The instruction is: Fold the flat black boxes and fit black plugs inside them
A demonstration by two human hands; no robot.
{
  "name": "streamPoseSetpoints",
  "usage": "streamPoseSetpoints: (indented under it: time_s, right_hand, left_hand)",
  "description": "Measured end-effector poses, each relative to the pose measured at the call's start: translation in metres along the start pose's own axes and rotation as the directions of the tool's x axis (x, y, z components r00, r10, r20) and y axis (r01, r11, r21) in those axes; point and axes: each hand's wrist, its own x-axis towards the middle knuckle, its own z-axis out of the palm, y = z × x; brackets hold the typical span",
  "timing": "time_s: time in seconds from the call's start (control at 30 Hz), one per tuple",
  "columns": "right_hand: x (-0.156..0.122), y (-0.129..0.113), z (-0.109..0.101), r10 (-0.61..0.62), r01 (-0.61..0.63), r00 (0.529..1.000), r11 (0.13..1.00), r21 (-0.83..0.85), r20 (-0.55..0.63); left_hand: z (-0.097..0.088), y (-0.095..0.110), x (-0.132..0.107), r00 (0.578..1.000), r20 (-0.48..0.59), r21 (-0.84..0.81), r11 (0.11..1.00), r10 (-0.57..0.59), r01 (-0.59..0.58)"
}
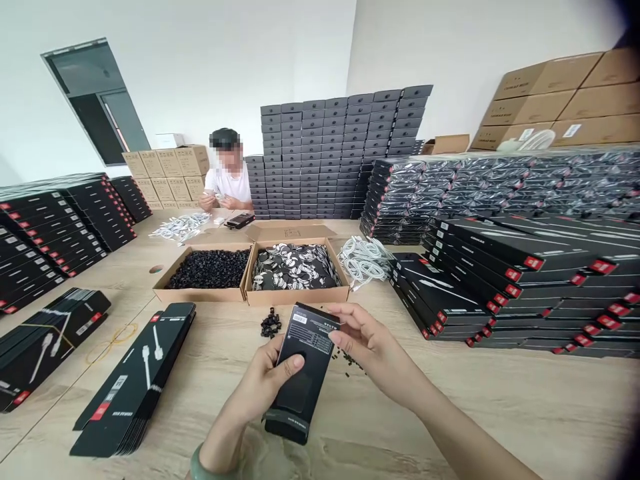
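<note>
A: What's the left hand (263, 390) doing?
B: Curled around a slim black cardboard box (305, 350), thumb across its face, holding it.
A: Which way does the box point?
B: Lengthwise away from the person, far end tilted right.
A: And the right hand (373, 347)?
B: Fingers part-open at the box's upper edge, above the wooden counter (450, 413). Gripping? Can't tell.

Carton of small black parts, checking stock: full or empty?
Nearly full: small black parts spread across the whole carton, close to its rim.
</note>
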Motion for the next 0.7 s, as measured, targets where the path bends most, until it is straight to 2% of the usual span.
streamPoseSetpoints:
  time_s: [0.07,0.13,0.2,0.23,0.3,0.33,0.37,0.43,0.5,0.53,0.6,0.63,0.67,0.7]
  right_hand:
    - [-0.004,-0.006,-0.002,-0.021,0.022,0.999,0.999,-0.034,0.028]
    - [-0.011,-0.014,-0.008,-0.031,0.034,0.998,0.998,-0.061,0.054]
    - [-0.02,-0.021,-0.016,0.002,0.006,0.992,0.998,-0.061,0.128]
    - [-0.025,-0.025,-0.02,0.025,-0.016,0.981,0.999,-0.049,0.193]
    - [-0.038,-0.028,-0.025,0.065,-0.057,0.947,0.998,-0.034,0.315]
    - [-0.045,-0.028,-0.025,0.078,-0.061,0.938,0.996,-0.06,0.337]
    - [-0.052,-0.025,-0.022,0.092,-0.057,0.942,0.992,-0.117,0.324]
    - [-0.065,-0.014,-0.01,0.111,-0.051,0.973,0.959,-0.28,0.203]
    - [-0.076,0.001,0.005,0.083,-0.054,0.995,0.913,-0.405,0.054]
    - [-0.079,0.009,0.01,0.052,-0.047,0.999,0.895,-0.444,-0.001]
    - [-0.078,0.021,0.008,-0.031,-0.025,0.995,0.847,-0.532,-0.096]
    - [-0.075,0.026,0.0,-0.091,-0.024,0.983,0.802,-0.597,-0.162]
    - [-0.07,0.029,-0.014,-0.158,-0.05,0.957,0.737,-0.674,-0.243]
    - [-0.064,0.032,-0.032,-0.243,-0.11,0.908,0.65,-0.752,-0.342]
  left_hand:
    - [0.0,0.0,-0.001,0.997,-0.009,0.08,0.994,0.078,-0.078]
    - [-0.001,-0.003,-0.002,0.977,-0.052,0.183,0.964,0.207,-0.195]
    - [-0.004,-0.006,-0.002,0.907,-0.062,0.363,0.855,0.417,-0.369]
    - [-0.007,-0.008,-0.001,0.851,-0.035,0.485,0.754,0.524,-0.444]
    - [-0.011,-0.01,-0.001,0.736,0.082,0.726,0.465,0.672,-0.507]
    - [-0.012,-0.011,-0.002,0.698,0.153,0.808,0.318,0.7,-0.496]
    - [-0.011,-0.012,-0.002,0.684,0.215,0.852,0.208,0.697,-0.48]
    - [-0.005,-0.015,-0.003,0.683,0.342,0.87,0.057,0.645,-0.49]
    - [0.005,-0.02,-0.003,0.693,0.45,0.852,-0.038,0.564,-0.522]
    - [0.01,-0.023,-0.002,0.709,0.465,0.856,-0.066,0.53,-0.513]
    - [0.014,-0.026,-0.001,0.761,0.405,0.902,-0.082,0.507,-0.425]
    - [0.011,-0.027,-0.001,0.791,0.325,0.937,-0.066,0.518,-0.342]
    - [0.003,-0.027,-0.002,0.812,0.223,0.97,-0.037,0.539,-0.241]
    - [-0.008,-0.027,-0.003,0.827,0.101,0.992,0.003,0.553,-0.124]
